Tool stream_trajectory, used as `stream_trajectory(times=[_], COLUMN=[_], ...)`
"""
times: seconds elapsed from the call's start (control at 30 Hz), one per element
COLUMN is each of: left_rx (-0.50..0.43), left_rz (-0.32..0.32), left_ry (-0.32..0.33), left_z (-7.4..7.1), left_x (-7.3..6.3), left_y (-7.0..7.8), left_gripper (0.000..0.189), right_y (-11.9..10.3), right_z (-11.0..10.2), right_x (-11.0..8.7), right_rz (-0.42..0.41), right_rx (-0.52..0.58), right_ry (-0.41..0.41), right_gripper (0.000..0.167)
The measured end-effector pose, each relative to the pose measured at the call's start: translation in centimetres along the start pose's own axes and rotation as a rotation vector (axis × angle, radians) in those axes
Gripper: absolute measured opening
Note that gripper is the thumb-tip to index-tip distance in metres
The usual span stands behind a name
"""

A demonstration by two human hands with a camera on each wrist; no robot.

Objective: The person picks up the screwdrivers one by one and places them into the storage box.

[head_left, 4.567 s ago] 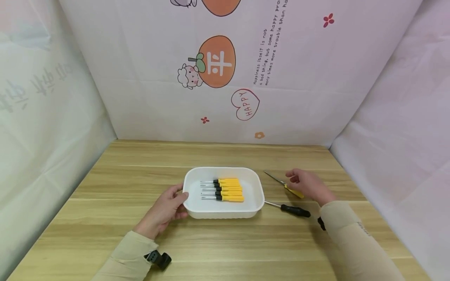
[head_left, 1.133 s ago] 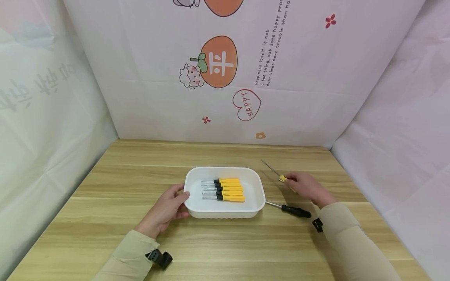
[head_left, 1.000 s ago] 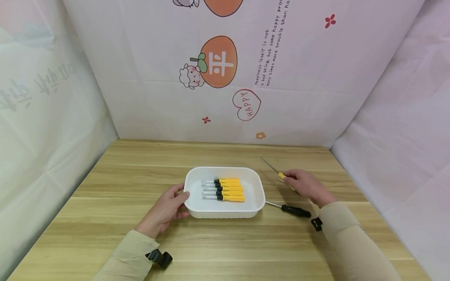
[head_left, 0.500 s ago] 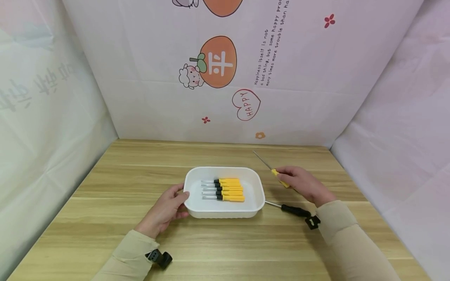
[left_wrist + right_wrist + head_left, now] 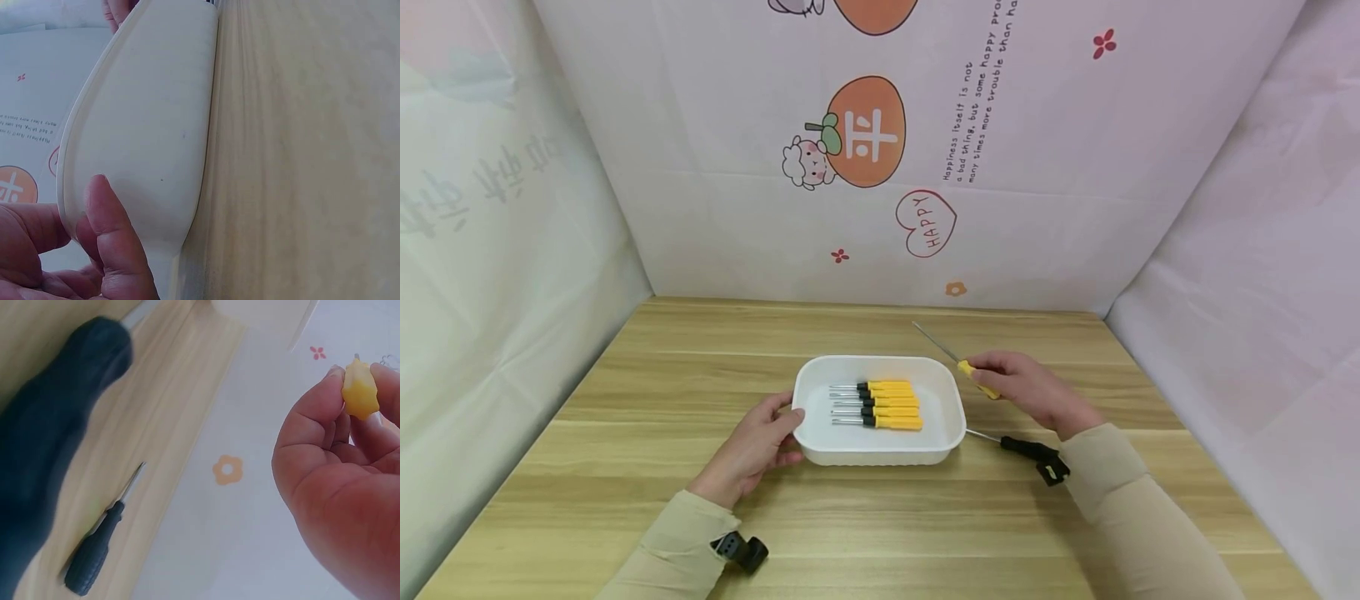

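Observation:
My left hand (image 5: 752,450) grips the left end of a white plastic tray (image 5: 880,457), with the thumb over its rim; the left wrist view shows fingers against the tray's outer wall (image 5: 144,125). Inside the tray, several small screwdrivers with yellow handles (image 5: 895,408) lie side by side, shafts to the left. Right of the tray, my right hand (image 5: 1030,387) pinches a yellow-handled screwdriver (image 5: 967,369) above the table, its long shaft slanting to the far left. In the right wrist view, thumb and fingers hold the yellow handle (image 5: 360,394) end-on.
A black-handled screwdriver (image 5: 1021,448) lies right of the tray, partly behind the right wrist's camera. In the right wrist view, another dark-handled screwdriver (image 5: 94,556) rests on the wooden table. White printed sheets (image 5: 1037,250) stand behind and on both sides.
My right hand has picked the yellow-handled screwdriver up off the table and carried it left, towards the tray. My left hand and the tray have stayed in place.

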State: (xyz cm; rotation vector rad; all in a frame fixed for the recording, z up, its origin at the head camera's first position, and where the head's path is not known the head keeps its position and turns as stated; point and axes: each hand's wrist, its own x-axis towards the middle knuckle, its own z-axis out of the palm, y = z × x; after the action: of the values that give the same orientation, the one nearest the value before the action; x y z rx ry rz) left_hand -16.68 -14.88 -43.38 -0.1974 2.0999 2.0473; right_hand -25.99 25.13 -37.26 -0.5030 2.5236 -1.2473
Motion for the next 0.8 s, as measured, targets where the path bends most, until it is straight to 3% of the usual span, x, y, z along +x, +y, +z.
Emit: stream_trajectory(times=[0.37,0.8], left_rx=[-0.004,-0.006], left_rz=[-0.001,-0.003], left_ry=[-0.001,0.002], left_z=[0.0,0.0], left_x=[0.0,0.2], left_y=[0.0,-0.1], left_gripper=[0.052,0.051], right_y=[-2.0,-3.7], right_z=[1.6,3.9], right_x=[0.8,1.7], right_rz=[0.023,-0.011], right_rx=[0.000,-0.092], right_ry=[-0.050,-0.099], right_gripper=[0.041,0.034])
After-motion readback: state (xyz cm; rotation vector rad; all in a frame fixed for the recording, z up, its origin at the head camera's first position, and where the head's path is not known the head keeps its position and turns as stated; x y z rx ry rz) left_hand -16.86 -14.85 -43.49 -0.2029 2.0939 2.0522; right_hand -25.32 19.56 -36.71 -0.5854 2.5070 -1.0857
